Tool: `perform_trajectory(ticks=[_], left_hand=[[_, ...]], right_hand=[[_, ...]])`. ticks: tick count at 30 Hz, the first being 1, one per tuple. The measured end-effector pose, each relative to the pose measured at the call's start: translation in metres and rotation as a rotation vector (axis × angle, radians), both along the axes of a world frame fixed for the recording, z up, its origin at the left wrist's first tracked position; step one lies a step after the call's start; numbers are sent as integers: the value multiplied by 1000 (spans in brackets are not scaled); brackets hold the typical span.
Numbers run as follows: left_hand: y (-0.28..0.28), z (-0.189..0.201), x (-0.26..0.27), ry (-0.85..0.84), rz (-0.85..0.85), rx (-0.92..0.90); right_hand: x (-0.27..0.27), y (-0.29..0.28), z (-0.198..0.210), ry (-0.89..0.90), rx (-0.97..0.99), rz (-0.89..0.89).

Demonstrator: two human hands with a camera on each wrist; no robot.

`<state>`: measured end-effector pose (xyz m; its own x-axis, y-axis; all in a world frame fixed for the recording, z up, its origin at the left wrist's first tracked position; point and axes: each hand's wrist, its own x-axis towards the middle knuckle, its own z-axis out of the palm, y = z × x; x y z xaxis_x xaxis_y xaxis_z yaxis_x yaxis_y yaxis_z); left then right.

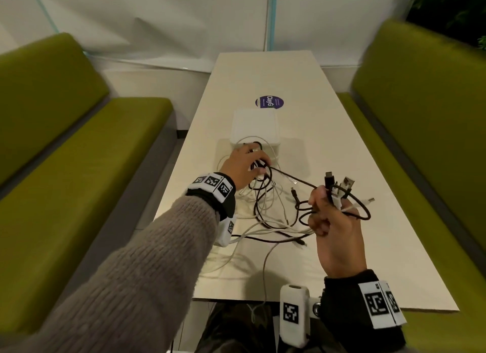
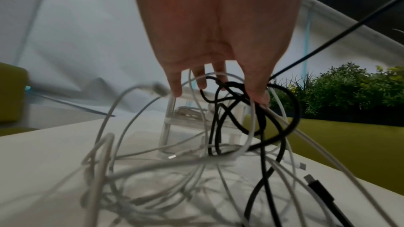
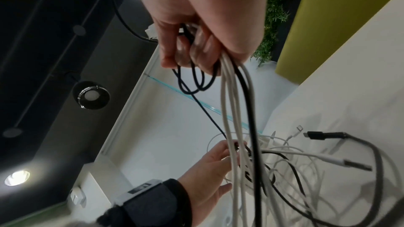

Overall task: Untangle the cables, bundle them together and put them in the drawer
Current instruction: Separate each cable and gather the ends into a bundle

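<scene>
A tangle of black and white cables (image 1: 265,210) lies on the white table (image 1: 342,142), in front of a small white drawer box (image 1: 253,126). My left hand (image 1: 260,164) reaches into the far side of the tangle and pinches a knot of black cable (image 2: 231,92) between thumb and fingers. My right hand (image 1: 328,205) is raised above the table and grips several cable ends, their plugs (image 1: 339,184) sticking up out of the fist. From that fist the strands (image 3: 236,110) hang down into the tangle. One thin black cable (image 1: 289,175) runs taut between the two hands.
Green benches (image 1: 79,155) (image 1: 420,142) flank the narrow table. A purple round sticker (image 1: 269,102) lies behind the box. One white cable (image 1: 264,281) trails over the near edge. Loose black (image 3: 321,135) and white (image 3: 356,167) plugs lie on the table.
</scene>
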<state>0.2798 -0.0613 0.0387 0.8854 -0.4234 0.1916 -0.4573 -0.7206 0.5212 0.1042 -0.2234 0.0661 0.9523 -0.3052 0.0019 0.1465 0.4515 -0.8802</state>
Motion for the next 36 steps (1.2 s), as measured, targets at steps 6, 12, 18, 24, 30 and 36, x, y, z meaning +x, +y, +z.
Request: perform_trajectory(ticks=[6, 12, 18, 24, 30, 36], left_hand=[[2, 36, 1, -80, 26, -164], [13, 18, -21, 226, 19, 160], [8, 33, -38, -151, 72, 407], [-3, 37, -36, 59, 22, -160], [-5, 35, -52, 367, -72, -325], [-12, 32, -71, 298, -181, -197]], right_hand=[[-1, -10, 16, -54, 3, 22], [10, -8, -9, 202, -35, -53], [16, -8, -19, 241, -56, -62], [22, -7, -27, 274, -106, -95], [42, 3, -32, 216, -252, -81], [61, 23, -30, 185, -312, -79]])
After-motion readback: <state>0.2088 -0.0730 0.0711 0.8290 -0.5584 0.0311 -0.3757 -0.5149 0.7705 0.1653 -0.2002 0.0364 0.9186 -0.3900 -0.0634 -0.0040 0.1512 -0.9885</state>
